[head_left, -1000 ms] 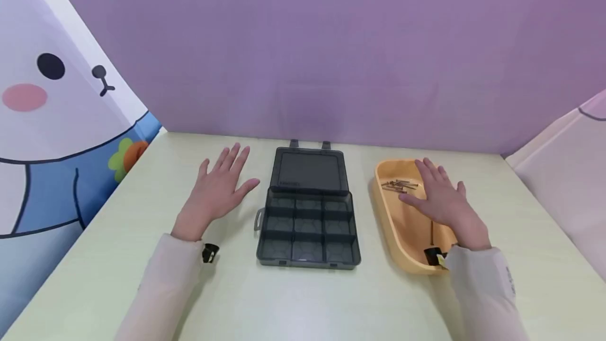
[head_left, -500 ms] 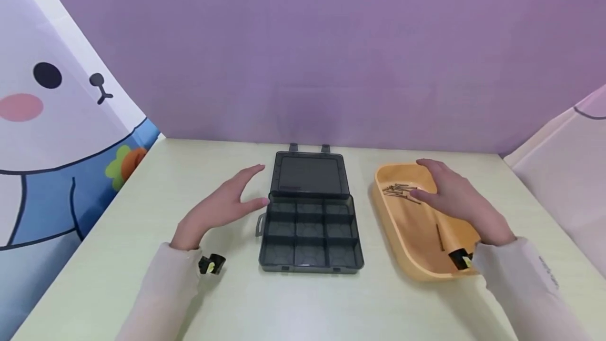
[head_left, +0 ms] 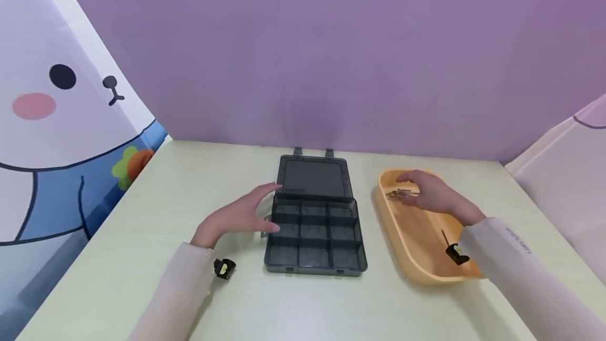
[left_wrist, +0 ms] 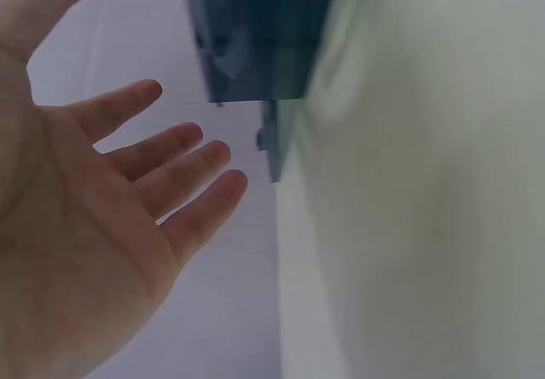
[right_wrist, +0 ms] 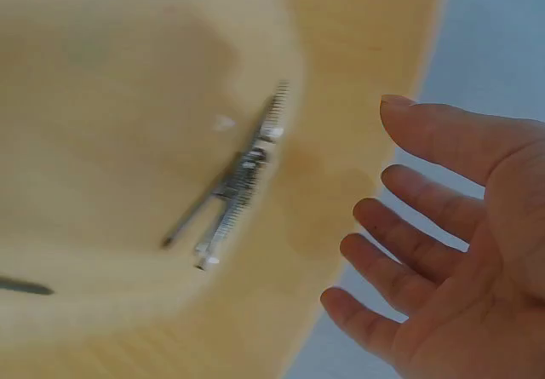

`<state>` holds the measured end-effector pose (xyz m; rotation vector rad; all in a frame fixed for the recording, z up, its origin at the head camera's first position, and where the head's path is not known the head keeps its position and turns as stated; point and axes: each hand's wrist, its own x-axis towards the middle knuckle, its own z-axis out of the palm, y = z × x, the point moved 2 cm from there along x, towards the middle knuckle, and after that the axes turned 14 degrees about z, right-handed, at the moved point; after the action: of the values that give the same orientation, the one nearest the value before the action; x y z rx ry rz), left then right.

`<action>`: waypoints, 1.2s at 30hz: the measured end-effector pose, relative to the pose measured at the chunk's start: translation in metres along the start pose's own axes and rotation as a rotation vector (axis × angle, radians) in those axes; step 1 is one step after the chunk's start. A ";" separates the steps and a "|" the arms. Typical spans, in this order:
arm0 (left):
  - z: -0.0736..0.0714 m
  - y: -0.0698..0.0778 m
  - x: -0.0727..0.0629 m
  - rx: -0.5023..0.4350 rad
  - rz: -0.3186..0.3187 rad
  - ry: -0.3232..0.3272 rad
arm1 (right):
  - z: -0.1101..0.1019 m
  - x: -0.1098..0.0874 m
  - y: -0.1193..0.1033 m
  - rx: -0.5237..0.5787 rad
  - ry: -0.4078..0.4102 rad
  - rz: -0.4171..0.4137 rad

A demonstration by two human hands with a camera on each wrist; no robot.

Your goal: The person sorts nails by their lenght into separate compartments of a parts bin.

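A dark translucent compartment box lies on the table with its lid folded back. At the box's left side is my left hand, fingers and thumb spread apart and its fingertips overlapping the edge in the head view. The left wrist view shows that palm with nothing in it. My right hand reaches over the far part of an orange tray, thumb and fingers apart. Close to its fingertips lies a small pile of screws on the tray's floor, partly overlapped by the hand in the head view.
A single long screw lies apart in the nearer part of the tray. Behind the pale table rises a purple cloth backdrop. A printed cloth with a cartoon animal hangs on the left.
My left hand has turned and moved right to the box's edge. My right hand has turned sideways and moved left and down toward the screw pile.
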<state>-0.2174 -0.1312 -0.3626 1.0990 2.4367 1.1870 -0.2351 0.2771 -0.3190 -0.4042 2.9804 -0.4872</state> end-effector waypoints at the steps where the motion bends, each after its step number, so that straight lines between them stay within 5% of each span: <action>1: 0.002 -0.002 0.001 -0.014 0.005 -0.011 | 0.003 0.002 0.003 -0.011 0.003 -0.007; 16: 0.009 -0.016 0.004 -0.102 -0.045 -0.172 | 0.035 0.018 0.031 -0.020 0.006 -0.047; 28: 0.010 -0.021 0.001 -0.108 -0.050 -0.157 | 0.043 0.027 0.034 0.075 -0.037 0.026; 36: 0.012 -0.022 0.001 -0.096 -0.059 -0.153 | 0.044 0.030 0.034 -0.103 0.005 0.025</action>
<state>-0.2245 -0.1322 -0.3864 1.0430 2.2578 1.1442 -0.2658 0.2866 -0.3730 -0.3745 3.0200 -0.3339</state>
